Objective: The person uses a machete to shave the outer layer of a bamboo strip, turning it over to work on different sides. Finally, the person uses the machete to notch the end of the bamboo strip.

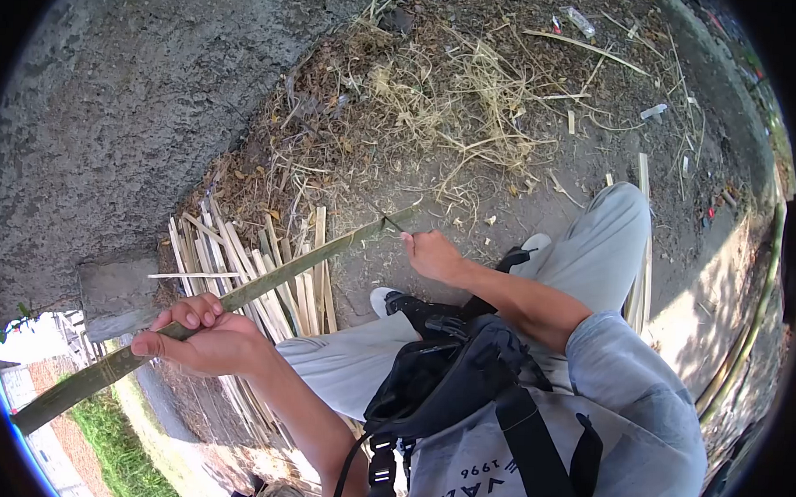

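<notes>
Left hand point(210, 345) gripped the long strip point(301, 264), extending toward the right hand point(437, 257), closed on a dark tool point(390, 220) at its far end. Apparent trimming; next stroke required steady left support.

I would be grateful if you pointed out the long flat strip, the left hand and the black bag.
Long flat strip point(283, 272): head view, the stretch between the hands.
Left hand point(215, 340): head view, mid-palm.
Black bag point(450, 377): head view, middle of its body.
</notes>
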Demonstrator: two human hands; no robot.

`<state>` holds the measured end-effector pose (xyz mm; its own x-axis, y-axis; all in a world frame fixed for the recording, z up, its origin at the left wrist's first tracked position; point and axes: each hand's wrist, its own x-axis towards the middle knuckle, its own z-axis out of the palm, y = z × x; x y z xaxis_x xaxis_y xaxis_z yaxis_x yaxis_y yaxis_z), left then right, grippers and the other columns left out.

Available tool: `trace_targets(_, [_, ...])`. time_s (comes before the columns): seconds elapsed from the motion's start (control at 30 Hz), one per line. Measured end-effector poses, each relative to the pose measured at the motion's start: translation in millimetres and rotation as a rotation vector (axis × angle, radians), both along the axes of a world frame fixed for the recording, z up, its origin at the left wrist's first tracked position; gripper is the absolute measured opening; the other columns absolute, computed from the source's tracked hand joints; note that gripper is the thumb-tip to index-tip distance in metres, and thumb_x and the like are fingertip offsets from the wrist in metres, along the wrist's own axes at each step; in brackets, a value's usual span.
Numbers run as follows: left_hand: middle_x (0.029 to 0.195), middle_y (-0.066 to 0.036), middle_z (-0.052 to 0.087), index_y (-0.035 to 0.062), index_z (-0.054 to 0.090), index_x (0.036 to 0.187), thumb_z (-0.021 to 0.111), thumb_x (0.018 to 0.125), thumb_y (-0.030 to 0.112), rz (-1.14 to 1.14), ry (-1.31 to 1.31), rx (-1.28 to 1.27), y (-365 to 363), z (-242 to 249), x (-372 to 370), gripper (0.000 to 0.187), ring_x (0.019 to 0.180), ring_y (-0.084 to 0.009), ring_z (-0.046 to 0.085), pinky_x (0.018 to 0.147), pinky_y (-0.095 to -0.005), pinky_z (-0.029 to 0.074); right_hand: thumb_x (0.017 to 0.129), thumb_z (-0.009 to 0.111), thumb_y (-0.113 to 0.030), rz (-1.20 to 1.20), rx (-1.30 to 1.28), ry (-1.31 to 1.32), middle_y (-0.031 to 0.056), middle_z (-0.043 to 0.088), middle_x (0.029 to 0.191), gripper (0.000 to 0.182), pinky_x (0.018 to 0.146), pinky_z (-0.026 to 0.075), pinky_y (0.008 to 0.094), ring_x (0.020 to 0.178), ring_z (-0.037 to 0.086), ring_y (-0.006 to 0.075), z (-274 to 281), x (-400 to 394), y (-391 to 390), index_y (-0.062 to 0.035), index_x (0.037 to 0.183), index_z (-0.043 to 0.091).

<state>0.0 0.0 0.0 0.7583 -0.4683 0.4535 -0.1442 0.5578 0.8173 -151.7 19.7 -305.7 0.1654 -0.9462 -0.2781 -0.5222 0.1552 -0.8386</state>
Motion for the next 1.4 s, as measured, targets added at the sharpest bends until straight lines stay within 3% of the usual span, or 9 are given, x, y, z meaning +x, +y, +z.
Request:
trace_targets(0.17, [0.051,0.003,0.034,0.0127,0.046,0.078,0.047,0.086,0.068,-0.052,0.005,0.015,14.1,-9.2,15.1,0.055,0.042,-0.0056,0.031,0.038,-0.0190,0.027,0.100,0.036,-0.035,0.075,-0.208,-0.087,0.0304,0.060,0.068,0.048,0.066,0.051,0.0545,0.068,0.061,0.0486,82.9,0.0,34.3,0.0029,0.087,0.064])
trace_targets(0.37, [0.051,0.004,0.034,0.0136,0.046,0.078,0.046,0.086,0.068,0.036,0.047,0.008,26.9,-6.9,17.0,0.055,0.042,-0.0047,0.032,0.037,-0.0176,0.026,0.099,0.036,-0.037,0.018,0.063,0.080,0.0312,0.062,0.074,0.051,0.072,0.051,0.0545,0.075,0.062,0.0496,-35.4,-8.5,13.6,0.0037,0.085,0.064])
trace_targets(0.57, [0.053,0.002,0.033,0.0094,0.042,0.079,0.049,0.084,0.069,0.089,0.017,0.011,19.0,-9.6,26.2,0.060,0.043,-0.0063,0.032,0.040,-0.0198,0.028,0.099,0.036,-0.037,-0.016,-0.053,0.031,0.0311,0.063,0.077,0.053,0.074,0.052,0.0539,0.077,0.063,0.0488,33.5,14.6,27.4,0.0050,0.086,0.065])
trace_targets(0.67, [0.053,0.002,0.033,0.0090,0.042,0.080,0.050,0.084,0.069,0.106,0.030,0.006,16.6,-6.9,30.0,0.060,0.043,-0.0067,0.032,0.041,-0.0205,0.028,0.099,0.037,-0.038,-0.096,-0.037,0.122,0.0304,0.060,0.068,0.053,0.067,0.051,0.0546,0.067,0.060,0.0510,-37.5,10.0,32.7,0.0052,0.085,0.064])
trace_targets(0.77, [0.054,0.002,0.033,0.0089,0.042,0.080,0.051,0.084,0.069,0.093,0.052,0.008,18.7,-9.8,43.3,0.060,0.044,-0.0067,0.032,0.041,-0.0207,0.028,0.099,0.036,-0.037,0.028,0.048,0.249,0.0298,0.063,0.078,0.051,0.075,0.052,0.0540,0.079,0.063,0.0494,-39.2,-11.0,18.4,0.0041,0.086,0.064])
trace_targets(0.97, [0.054,0.002,0.033,0.0091,0.042,0.078,0.051,0.084,0.067,0.104,0.064,0.007,22.5,-17.0,63.7,0.059,0.043,-0.0066,0.032,0.040,-0.0212,0.028,0.099,0.035,-0.039,0.072,-0.057,0.079,0.0297,0.063,0.077,0.054,0.076,0.051,0.0550,0.078,0.063,0.0485,26.3,0.9,39.6,0.0025,0.085,0.066])
trace_targets(1.17, [0.053,0.002,0.032,0.0094,0.042,0.073,0.051,0.085,0.066,0.096,0.052,-0.006,17.2,-10.5,48.7,0.059,0.043,-0.0076,0.032,0.040,-0.0222,0.028,0.099,0.036,-0.039,0.015,0.092,0.278,0.0286,0.063,0.075,0.055,0.074,0.051,0.0535,0.074,0.062,0.0494,-64.2,-25.9,32.4,0.0042,0.083,0.065])
trace_targets(1.27, [0.053,0.001,0.032,0.0090,0.042,0.071,0.052,0.085,0.067,0.113,0.063,0.015,11.5,-8.2,43.8,0.060,0.044,-0.0089,0.032,0.041,-0.0230,0.027,0.099,0.035,-0.038,0.060,0.179,0.183,0.0292,0.063,0.074,0.055,0.073,0.051,0.0535,0.073,0.062,0.0492,-39.5,-21.3,21.0,0.0040,0.083,0.065])
trace_targets(1.4, [0.054,0.001,0.032,0.0088,0.041,0.072,0.051,0.084,0.069,0.102,0.055,0.019,11.3,-8.3,44.7,0.062,0.045,-0.0087,0.031,0.043,-0.0233,0.028,0.100,0.034,-0.036,0.048,-0.045,0.176,0.0292,0.063,0.075,0.055,0.074,0.052,0.0531,0.075,0.063,0.0483,6.9,-6.2,41.4,0.0032,0.081,0.066])
